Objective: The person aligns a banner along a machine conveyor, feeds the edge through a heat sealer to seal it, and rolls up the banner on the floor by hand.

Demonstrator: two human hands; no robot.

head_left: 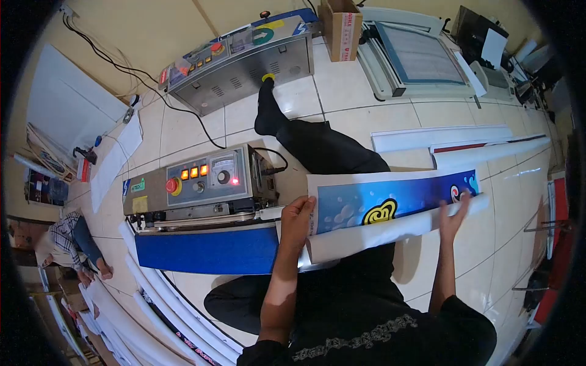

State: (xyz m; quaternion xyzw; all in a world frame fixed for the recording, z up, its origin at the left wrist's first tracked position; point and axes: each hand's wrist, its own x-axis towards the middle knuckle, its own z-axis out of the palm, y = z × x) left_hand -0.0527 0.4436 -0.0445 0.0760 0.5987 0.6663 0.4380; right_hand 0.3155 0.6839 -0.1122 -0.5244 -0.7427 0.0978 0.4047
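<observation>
A printed banner (421,190) with a blue bubble design and a yellow-and-black emblem lies across my lap, its near side rolled into a white tube. My left hand (297,216) is closed on the banner's left edge, thumb on top. At the tube's right end, my right hand (453,218) has its fingers apart and slightly blurred; whether it touches the tube I cannot tell. Just left of my left hand stands a sealing machine (201,180) with lit orange switches, a red button and a dial. Its blue belt bed (207,251) runs along the front.
A second machine (244,67) stands ahead, my foot against its side. Behind it are a cardboard box (342,30) and a framed screen (415,52). White rolls (488,149) lie at right, more long rolls (165,299) at lower left. Another person (76,244) sits at far left.
</observation>
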